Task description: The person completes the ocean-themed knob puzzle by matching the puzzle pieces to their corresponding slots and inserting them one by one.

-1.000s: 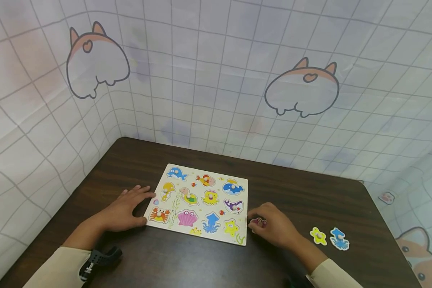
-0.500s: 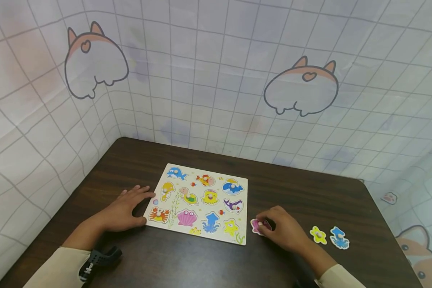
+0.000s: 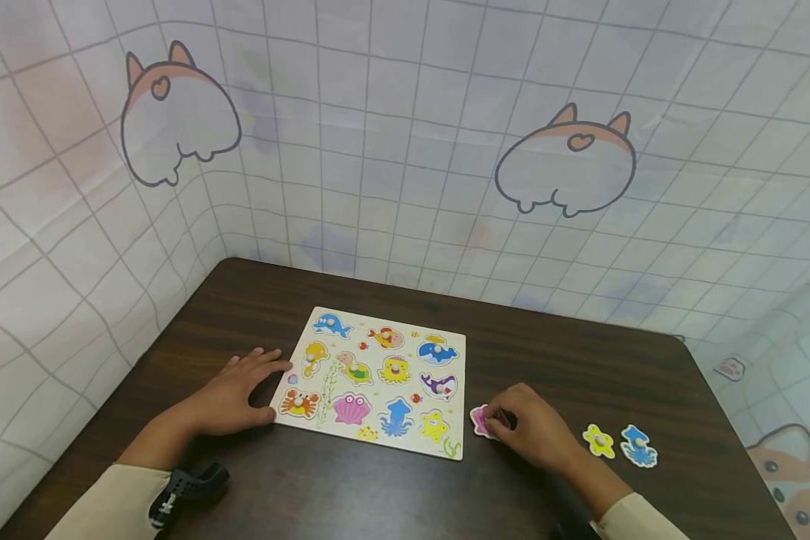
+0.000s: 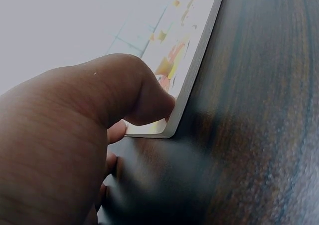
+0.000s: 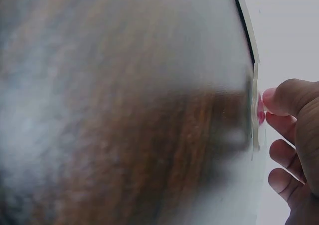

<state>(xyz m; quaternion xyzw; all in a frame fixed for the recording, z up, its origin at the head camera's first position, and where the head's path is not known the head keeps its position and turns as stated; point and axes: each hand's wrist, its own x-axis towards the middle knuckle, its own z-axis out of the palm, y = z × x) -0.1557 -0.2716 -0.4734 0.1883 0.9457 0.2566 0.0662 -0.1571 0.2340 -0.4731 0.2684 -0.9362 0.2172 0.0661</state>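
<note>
A sea-animal puzzle board (image 3: 405, 401) lies flat on the dark table. My left hand (image 3: 232, 394) rests at its left edge, fingers spread and relaxed; in the left wrist view the thumb (image 4: 149, 100) touches the board's corner. Just off the board's right edge is a pink shell puzzle piece (image 3: 479, 422). My right hand (image 3: 529, 427) pinches it between thumb and forefinger, covering its right part. In the right wrist view the piece's edge (image 5: 255, 110) is seen side-on, and the other fingers curl loosely.
A yellow starfish piece (image 3: 598, 441) and a blue squid piece (image 3: 638, 447) lie right of my right hand. On the board, pieces with knobs sit in the upper rows, while the shell, squid and starfish pictures show no knobs. A grid-patterned cloth (image 3: 391, 150) surrounds the table (image 3: 351, 495).
My right hand has moved slightly right, away from the board's edge, and the shell piece now lies flatter with its pink face showing. My left hand and the board stay put.
</note>
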